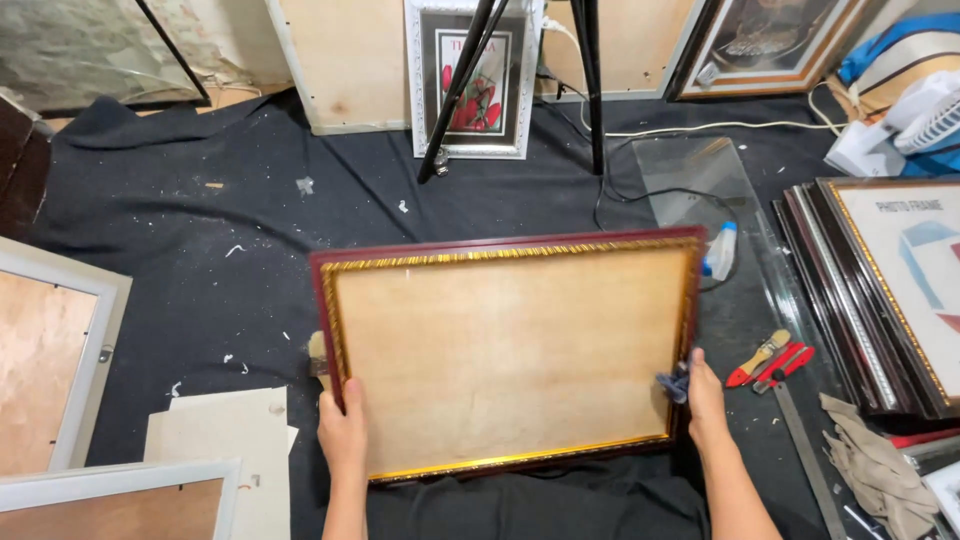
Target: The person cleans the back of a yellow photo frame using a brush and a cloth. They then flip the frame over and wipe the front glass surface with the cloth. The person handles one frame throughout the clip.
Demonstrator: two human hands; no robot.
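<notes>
Gripped at both short sides: dark red rectangular picture frame with gold inner trim, long axis crosswise on black cloth-covered floor. Left hand clamped near corner; right hand, pinching small blue cloth, equally near.

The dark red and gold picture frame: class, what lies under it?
The picture frame lies over a dark cloth. A brush handle sticks out beneath its left edge; the bristles are hidden. Whatever else lies beneath is covered.
</notes>
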